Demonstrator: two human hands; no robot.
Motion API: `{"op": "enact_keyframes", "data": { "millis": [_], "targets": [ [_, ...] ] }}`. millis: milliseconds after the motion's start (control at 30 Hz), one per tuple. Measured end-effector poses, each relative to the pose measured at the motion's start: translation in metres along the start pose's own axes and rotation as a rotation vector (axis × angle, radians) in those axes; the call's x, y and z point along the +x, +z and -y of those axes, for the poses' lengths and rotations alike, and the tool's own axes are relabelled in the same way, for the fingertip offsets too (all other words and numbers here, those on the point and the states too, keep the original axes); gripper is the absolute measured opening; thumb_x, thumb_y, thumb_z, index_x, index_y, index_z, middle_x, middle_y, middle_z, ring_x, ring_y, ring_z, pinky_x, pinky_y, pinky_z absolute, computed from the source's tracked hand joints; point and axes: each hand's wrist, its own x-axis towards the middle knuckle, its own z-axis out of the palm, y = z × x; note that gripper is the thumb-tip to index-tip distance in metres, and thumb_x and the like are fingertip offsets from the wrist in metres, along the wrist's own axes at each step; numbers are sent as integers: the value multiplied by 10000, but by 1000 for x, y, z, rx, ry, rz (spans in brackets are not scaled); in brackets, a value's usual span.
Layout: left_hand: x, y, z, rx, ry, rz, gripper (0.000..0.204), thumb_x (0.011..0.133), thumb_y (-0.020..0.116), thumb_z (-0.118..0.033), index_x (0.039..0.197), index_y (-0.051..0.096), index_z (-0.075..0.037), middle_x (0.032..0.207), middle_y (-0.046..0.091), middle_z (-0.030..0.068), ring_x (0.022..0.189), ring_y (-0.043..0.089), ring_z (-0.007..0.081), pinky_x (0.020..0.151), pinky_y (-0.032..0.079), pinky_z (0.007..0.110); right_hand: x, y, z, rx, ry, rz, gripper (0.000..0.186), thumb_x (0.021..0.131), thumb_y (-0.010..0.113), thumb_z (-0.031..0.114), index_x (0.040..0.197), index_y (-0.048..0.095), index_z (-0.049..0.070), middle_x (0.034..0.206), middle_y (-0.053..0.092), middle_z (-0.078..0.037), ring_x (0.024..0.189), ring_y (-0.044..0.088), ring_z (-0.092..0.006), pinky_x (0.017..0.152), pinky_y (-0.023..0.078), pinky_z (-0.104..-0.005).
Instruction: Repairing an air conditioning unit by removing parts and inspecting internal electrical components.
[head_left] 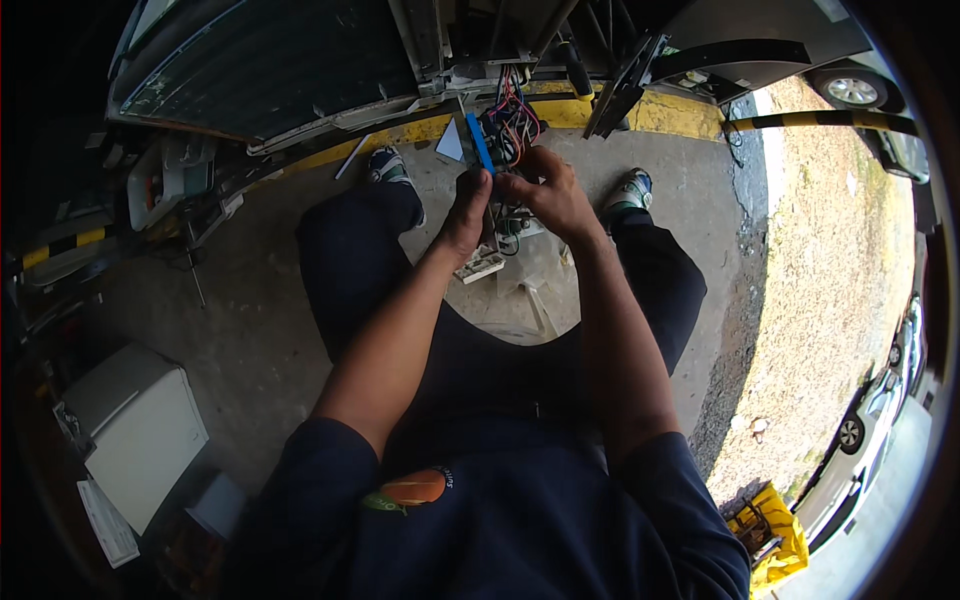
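Note:
Both my hands meet in front of a bundle of red, black and pink wires point(515, 112) that hangs from an opened machine. A narrow blue strip point(479, 142) rises from between my fingertips, its lower end at my left thumb. My left hand point(464, 214) is closed around that end. Beside it, my right hand point(556, 196) has its thumb and fingers bent in a pinch; what lies between them is hidden. Below the hands, a small part with wires point(512, 228) and an off-white plastic piece point(480, 267) sit near a clear plastic bag point(530, 290).
A dark panel point(270, 75) leans at the upper left. A yellow-painted kerb point(672, 112) runs along the machine's base. On the concrete floor lie a white triangular piece point(449, 142) and a thin white rod point(352, 157). A white box-shaped appliance point(150, 445) stands lower left, a yellow bag point(778, 540) lower right.

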Motion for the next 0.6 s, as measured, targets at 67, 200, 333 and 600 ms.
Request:
{"op": "enact_keyframes", "data": {
  "millis": [67,200,333,600],
  "targets": [
    [-1,3,-6,33,15,12,524,1007,452,-542,1171,563,-57,1096,579,62,1003,541,148,921,411,316,2,0,0,14,-20,25,454,821,743,387,1069,640,20,928,703,-127,858,676,-236,725,513,-341],
    [-3,16,-14,238,127,-2,526,1019,422,-536,1175,548,-50,1103,565,74,997,540,164,917,412,329,4,1,-14,111,-35,16,373,820,760,285,1021,621,4,863,681,-130,809,664,-234,704,521,-330],
    [1,4,2,138,86,-57,539,1024,401,-539,1187,534,-43,1105,557,82,995,535,173,919,407,335,9,4,-12,452,58,96,295,820,752,173,997,598,-6,817,650,-104,739,637,-197,665,513,-299],
    [7,-10,10,205,46,-50,616,1012,334,-610,1300,495,-90,1222,566,75,1054,557,158,914,435,319,-1,3,16,608,116,71,227,850,705,37,1017,555,5,826,591,-52,685,567,-133,649,487,-263]
  ]
}}
